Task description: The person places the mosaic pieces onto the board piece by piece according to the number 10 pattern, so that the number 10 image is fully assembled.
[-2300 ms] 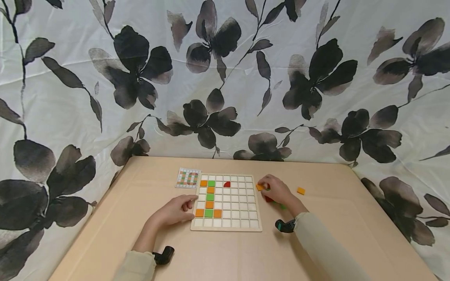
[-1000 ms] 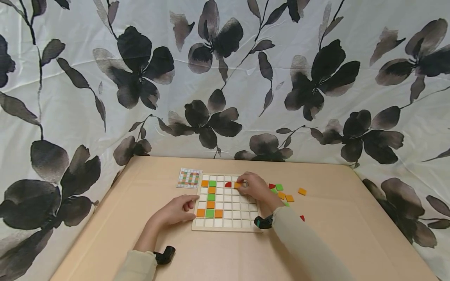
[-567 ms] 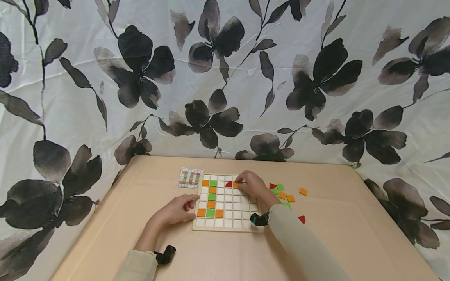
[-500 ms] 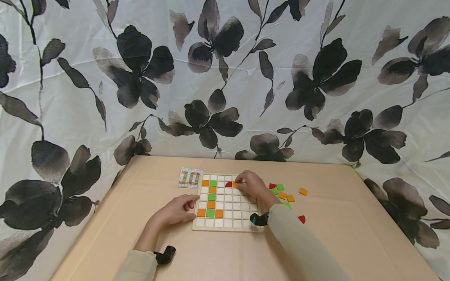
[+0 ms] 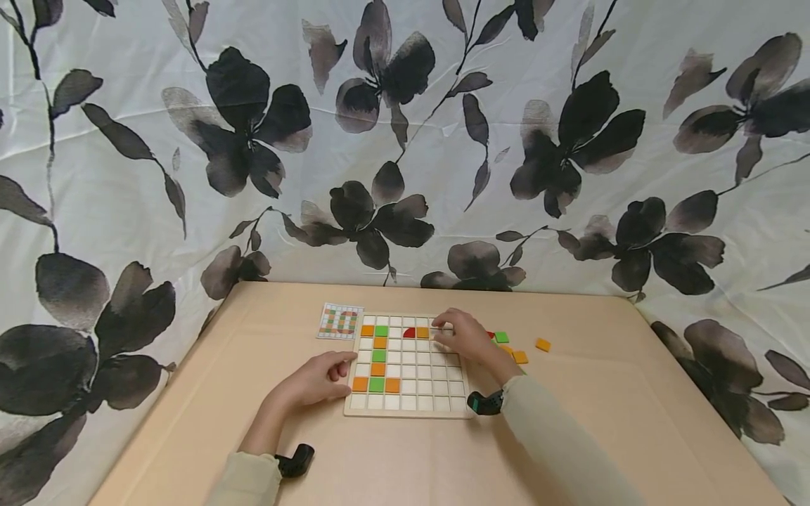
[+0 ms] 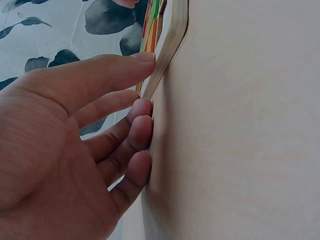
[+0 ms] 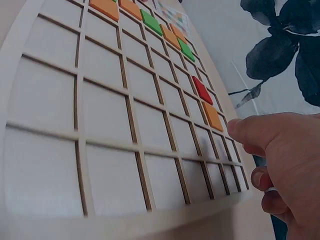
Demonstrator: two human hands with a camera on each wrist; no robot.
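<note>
A wooden grid board (image 5: 408,414) with white cells lies on the table, with orange, green and red tiles set in some cells. Next to a red rounded tile (image 5: 409,332) in its second row sits an orange square tile (image 5: 422,332). My right hand (image 5: 467,337) hovers just right of that orange tile, its fingers apart from it and holding nothing. In the right wrist view the thumb (image 7: 235,129) is near the orange tile (image 7: 212,117). At the board's left edge is my left hand (image 5: 316,379); its thumb touches the rim (image 6: 172,35), the fingers loosely bent.
A small pattern card (image 5: 339,321) lies at the board's upper left corner. Right of the board are several loose tiles, among them a green one (image 5: 502,337) and two orange ones, one nearer (image 5: 519,357) and one farther right (image 5: 543,345); my right arm hides some.
My right hand carried an orange tile from the loose pile to the cell beside the red tile, let it go and drew back slightly right. The left hand stays at the board's edge.
</note>
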